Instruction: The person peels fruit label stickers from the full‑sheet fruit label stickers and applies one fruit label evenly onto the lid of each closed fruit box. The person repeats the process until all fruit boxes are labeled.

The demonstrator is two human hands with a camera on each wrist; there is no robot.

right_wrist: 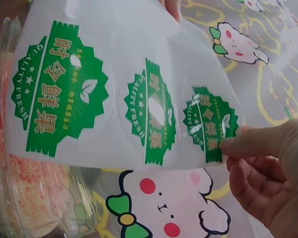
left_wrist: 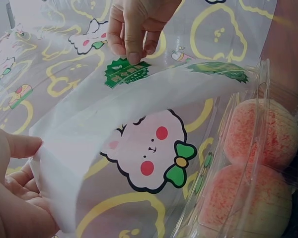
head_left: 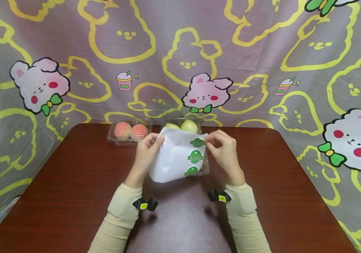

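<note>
A white sheet (head_left: 174, 151) with a column of green round stickers (right_wrist: 59, 89) along one side is held up above the table. My left hand (head_left: 147, 153) grips the sheet's left edge between thumb and fingers. At its upper right corner, my right hand (head_left: 224, 151) pinches the edge, the thumb on the end sticker (right_wrist: 208, 121). In the right wrist view that sticker still lies against the sheet, as far as I can see. Behind the sheet, a clear plastic box (head_left: 205, 168) is mostly hidden.
At the back left, a clear box (head_left: 113, 138) holds two peaches (head_left: 122, 130). Yellow-green fruit (head_left: 189, 126) shows in another clear box behind the sheet. A patterned curtain (head_left: 155, 70) hangs around the brown table (head_left: 72, 196).
</note>
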